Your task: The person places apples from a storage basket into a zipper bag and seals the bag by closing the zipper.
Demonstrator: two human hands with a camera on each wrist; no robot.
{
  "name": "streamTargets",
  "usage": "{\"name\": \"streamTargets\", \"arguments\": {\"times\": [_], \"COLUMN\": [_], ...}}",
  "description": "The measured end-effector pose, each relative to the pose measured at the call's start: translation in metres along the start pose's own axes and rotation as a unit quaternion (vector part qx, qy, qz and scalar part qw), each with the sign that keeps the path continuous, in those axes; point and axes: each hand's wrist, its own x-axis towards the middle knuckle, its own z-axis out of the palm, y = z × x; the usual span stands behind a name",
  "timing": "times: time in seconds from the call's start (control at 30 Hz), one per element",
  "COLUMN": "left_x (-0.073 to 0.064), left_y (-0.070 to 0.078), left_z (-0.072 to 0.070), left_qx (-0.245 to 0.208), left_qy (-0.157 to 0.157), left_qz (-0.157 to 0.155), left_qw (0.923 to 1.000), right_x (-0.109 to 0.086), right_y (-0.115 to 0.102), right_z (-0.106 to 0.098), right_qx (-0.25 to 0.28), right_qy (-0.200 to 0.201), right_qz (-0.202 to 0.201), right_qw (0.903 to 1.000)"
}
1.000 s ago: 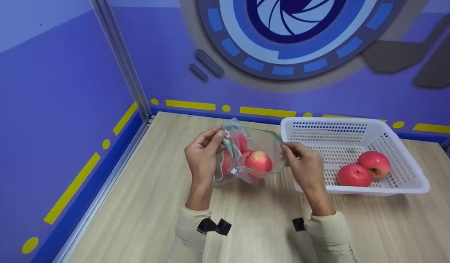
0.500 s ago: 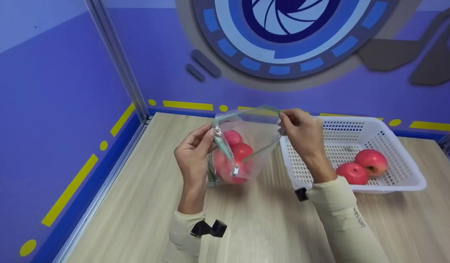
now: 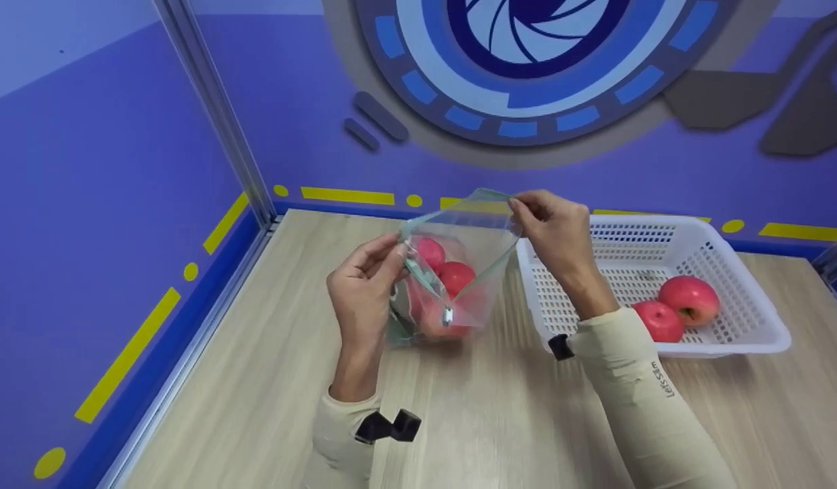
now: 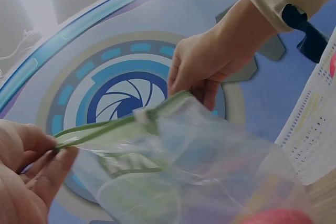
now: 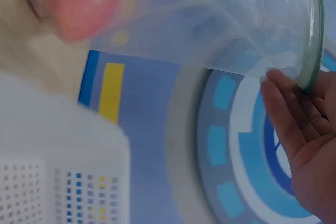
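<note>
A clear zip bag (image 3: 489, 288) with a green-edged mouth stands on the table with several red apples (image 3: 457, 279) inside. My left hand (image 3: 360, 292) pinches the left end of the mouth between thumb and fingers. Higher up, my right hand (image 3: 557, 234) pinches the opposite corner, so the mouth is spread wide. A small clear slider (image 3: 447, 315) sits at the near part of the green edge. In the left wrist view the green zip strip (image 4: 100, 127) runs between both hands. The right wrist view has one apple (image 5: 84, 3) low behind the film.
A white perforated basket (image 3: 751, 288) stands to the right, with two red apples (image 3: 690, 299) in its near right part. The blue printed wall (image 3: 289, 122) rises behind the table (image 3: 255, 380), and another wall bounds the left side.
My right hand has risen with its corner of the bag, pulling the mouth taller. The left hand shifted slightly left. The apple near the mouth earlier now sits lower among the others.
</note>
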Motion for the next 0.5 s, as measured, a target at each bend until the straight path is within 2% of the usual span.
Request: {"name": "streamTargets", "arguments": {"times": [0.1, 0.17, 0.5], "left_x": [0.000, 0.000, 0.000], "left_y": [-0.004, -0.008, -0.017], "left_z": [0.002, 0.003, 0.010], "left_qx": [0.015, 0.021, 0.008], "left_qy": [-0.044, -0.060, -0.068], "left_qz": [-0.021, -0.032, -0.077], "left_qw": [0.9987, 0.9975, 0.9947], "right_x": [-0.008, -0.013, -0.029], "right_y": [0.011, 0.017, 0.033], "right_z": [-0.002, -0.004, -0.017], "right_qx": [-0.003, -0.002, -0.003], "right_qy": [-0.015, -0.021, -0.012], "right_qz": [0.026, 0.039, 0.060], "right_qw": [0.9996, 0.9990, 0.9981]}}
